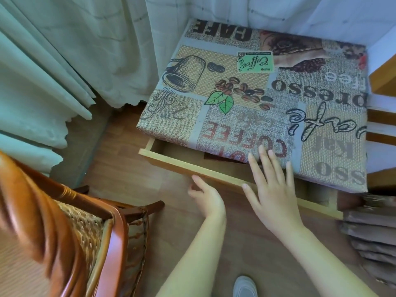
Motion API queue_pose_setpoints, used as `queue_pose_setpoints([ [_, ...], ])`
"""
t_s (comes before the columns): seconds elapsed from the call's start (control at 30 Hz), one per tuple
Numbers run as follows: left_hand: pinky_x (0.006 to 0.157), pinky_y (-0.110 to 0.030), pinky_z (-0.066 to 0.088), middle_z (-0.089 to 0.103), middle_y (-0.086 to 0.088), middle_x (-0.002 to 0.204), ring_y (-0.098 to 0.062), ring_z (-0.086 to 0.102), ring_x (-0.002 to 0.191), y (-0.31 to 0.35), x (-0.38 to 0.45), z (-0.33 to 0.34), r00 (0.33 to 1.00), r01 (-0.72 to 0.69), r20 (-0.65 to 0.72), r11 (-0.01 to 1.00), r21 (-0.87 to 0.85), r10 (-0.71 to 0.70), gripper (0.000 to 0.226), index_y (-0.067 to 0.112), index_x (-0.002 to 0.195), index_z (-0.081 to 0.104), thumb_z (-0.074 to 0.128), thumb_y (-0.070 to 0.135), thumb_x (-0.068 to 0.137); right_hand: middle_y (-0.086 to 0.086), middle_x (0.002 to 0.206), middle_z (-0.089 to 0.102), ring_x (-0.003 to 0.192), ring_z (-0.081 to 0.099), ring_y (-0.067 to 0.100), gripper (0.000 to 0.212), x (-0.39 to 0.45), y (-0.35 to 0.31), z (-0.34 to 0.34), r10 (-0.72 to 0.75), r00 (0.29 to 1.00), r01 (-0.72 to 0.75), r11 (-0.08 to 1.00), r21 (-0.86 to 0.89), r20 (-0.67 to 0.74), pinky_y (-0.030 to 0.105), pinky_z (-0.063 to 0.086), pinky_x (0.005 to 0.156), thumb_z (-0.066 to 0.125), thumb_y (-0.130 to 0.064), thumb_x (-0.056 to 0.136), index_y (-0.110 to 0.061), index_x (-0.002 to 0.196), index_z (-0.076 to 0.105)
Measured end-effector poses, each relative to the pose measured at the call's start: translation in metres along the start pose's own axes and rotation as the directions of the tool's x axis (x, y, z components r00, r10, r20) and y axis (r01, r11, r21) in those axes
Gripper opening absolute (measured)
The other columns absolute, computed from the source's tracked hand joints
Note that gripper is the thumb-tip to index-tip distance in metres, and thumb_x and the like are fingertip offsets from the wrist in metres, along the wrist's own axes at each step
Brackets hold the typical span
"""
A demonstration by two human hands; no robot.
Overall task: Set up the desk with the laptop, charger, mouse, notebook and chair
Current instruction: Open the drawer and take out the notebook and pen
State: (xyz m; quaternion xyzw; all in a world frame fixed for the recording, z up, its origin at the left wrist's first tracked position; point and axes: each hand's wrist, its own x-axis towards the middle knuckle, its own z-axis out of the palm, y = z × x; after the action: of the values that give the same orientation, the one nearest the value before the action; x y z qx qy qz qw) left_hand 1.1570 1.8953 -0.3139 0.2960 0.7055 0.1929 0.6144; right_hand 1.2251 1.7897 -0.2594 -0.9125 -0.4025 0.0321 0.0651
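Your left hand (206,197) sits at the front edge of the open drawer (192,166), fingers curled loosely against the wooden front; whether it actually grips the wood cannot be told. Your right hand (271,189) is spread flat and open above the drawer, fingertips (261,150) over the hem of the coffee-print cloth (257,99), holding nothing.

The tabletop under that cloth is bare. No laptop, charger, mouse or notebook is visible. A dark object (214,156) lies inside the drawer under the cloth's hem, too hidden to identify. The wicker chair (90,232) stands to your left, near the desk and turned away from it.

Risks noted:
- The cloth hangs over the drawer opening. Reaching in under it could snag the hem and drag the cloth askew.
- The drawer is pulled well out. Pulling further may bring it off its runners, since no stop is visible.
- Your shoe (244,286) is below the drawer front; a dropped drawer would land near it.

Setup judged barely begun.
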Motion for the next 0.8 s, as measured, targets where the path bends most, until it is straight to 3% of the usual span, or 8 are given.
queue_pose_setpoints([
  [0.03, 0.104, -0.044, 0.028, 0.039, -0.007, 0.146, -0.031, 0.04, 0.131, 0.004, 0.0, -0.009, 0.952, -0.276, -0.086, 0.944, 0.18, 0.295, 0.063, 0.014, 0.142, 0.032, 0.034, 0.056, 0.095, 0.007, 0.16, 0.007, 0.147, 0.007, 0.025, 0.064, -0.006, 0.0, 0.003, -0.019, 1.0, 0.019, 1.0, 0.006, -0.001, 0.054, 0.011, 0.116, 0.033, -0.045, 0.093, -0.02, 0.15, 0.02],
  [0.1, 0.106, -0.047, 0.023, 0.035, -0.005, 0.146, -0.024, 0.035, 0.135, 0.016, -0.001, -0.032, 0.613, -0.699, 0.069, 0.5, 0.511, 0.787, 0.053, 0.019, 0.14, 0.034, 0.042, 0.047, 0.094, 0.008, 0.16, 0.007, 0.147, 0.008, 0.026, 0.06, -0.022, -0.002, 0.01, -0.026, 1.0, 0.026, 1.0, 0.004, -0.004, 0.055, 0.018, 0.114, 0.036, -0.042, 0.092, -0.019, 0.147, 0.028],
  [0.13, 0.108, -0.045, 0.019, 0.035, -0.001, 0.147, -0.019, 0.032, 0.137, 0.023, 0.003, -0.038, 0.43, -0.779, 0.237, 0.225, 0.585, 0.871, 0.048, 0.024, 0.137, 0.038, 0.043, 0.044, 0.094, 0.008, 0.16, 0.007, 0.147, 0.012, 0.026, 0.059, -0.028, -0.002, 0.012, -0.028, 1.0, 0.028, 1.0, 0.007, 0.004, 0.056, 0.024, 0.112, 0.04, -0.041, 0.093, -0.018, 0.146, 0.031],
  [0.2, 0.111, -0.044, 0.015, 0.047, 0.002, 0.141, -0.014, 0.036, 0.136, 0.031, 0.011, -0.044, 0.169, -0.779, 0.551, -0.232, 0.583, 0.817, 0.031, 0.029, 0.123, 0.054, 0.047, 0.038, 0.094, 0.009, 0.159, 0.012, 0.139, 0.032, 0.028, 0.059, -0.036, -0.001, 0.014, -0.032, 0.999, 0.031, 0.999, 0.023, 0.04, 0.057, 0.036, 0.105, 0.054, -0.036, 0.091, -0.015, 0.144, 0.036],
  [0.27, 0.11, -0.042, 0.022, 0.066, 0.005, 0.115, -0.014, 0.056, 0.119, 0.033, 0.013, -0.048, 0.023, -0.711, 0.709, -0.487, 0.507, 0.704, 0.023, 0.026, 0.108, 0.065, 0.049, 0.036, 0.095, 0.012, 0.156, 0.023, 0.122, 0.051, 0.031, 0.064, -0.039, 0.0, 0.016, -0.027, 0.998, 0.026, 0.999, 0.021, 0.064, 0.055, 0.042, 0.097, 0.062, -0.03, 0.086, -0.013, 0.142, 0.039],
  [0.37, 0.106, -0.041, 0.028, 0.067, 0.006, 0.092, -0.016, 0.063, 0.098, 0.038, 0.009, -0.048, -0.027, -0.677, 0.764, -0.574, 0.46, 0.644, 0.026, 0.025, 0.103, 0.068, 0.047, 0.038, 0.095, 0.013, 0.149, 0.039, 0.106, 0.06, 0.031, 0.068, -0.035, 0.002, 0.016, -0.048, 0.999, 0.047, 0.999, 0.023, 0.026, 0.048, 0.048, 0.087, 0.065, -0.019, 0.083, -0.012, 0.143, 0.036],
  [0.6, 0.096, -0.044, 0.031, 0.065, 0.005, 0.088, -0.016, 0.064, 0.092, 0.031, -0.003, -0.066, 0.023, -0.635, 0.815, -0.621, 0.46, 0.58, 0.029, 0.025, 0.096, 0.067, 0.048, 0.047, 0.091, 0.011, 0.138, 0.053, 0.105, 0.062, 0.029, 0.072, -0.053, 0.008, 0.01, -0.092, 0.994, 0.089, 0.994, 0.058, 0.052, 0.044, 0.051, 0.081, 0.065, -0.007, 0.081, -0.012, 0.145, 0.032],
  [0.8, 0.09, -0.044, 0.034, 0.058, 0.006, 0.074, -0.017, 0.059, 0.074, 0.016, 0.001, -0.091, 0.026, -0.625, 0.827, -0.637, 0.452, 0.561, 0.03, 0.026, 0.079, 0.062, 0.044, 0.047, 0.092, 0.004, 0.153, 0.034, 0.138, 0.035, 0.021, 0.055, -0.065, 0.008, -0.01, -0.018, 0.988, 0.035, 0.994, 0.106, -0.152, 0.046, 0.035, 0.104, 0.042, -0.033, 0.093, -0.017, 0.145, 0.035],
])
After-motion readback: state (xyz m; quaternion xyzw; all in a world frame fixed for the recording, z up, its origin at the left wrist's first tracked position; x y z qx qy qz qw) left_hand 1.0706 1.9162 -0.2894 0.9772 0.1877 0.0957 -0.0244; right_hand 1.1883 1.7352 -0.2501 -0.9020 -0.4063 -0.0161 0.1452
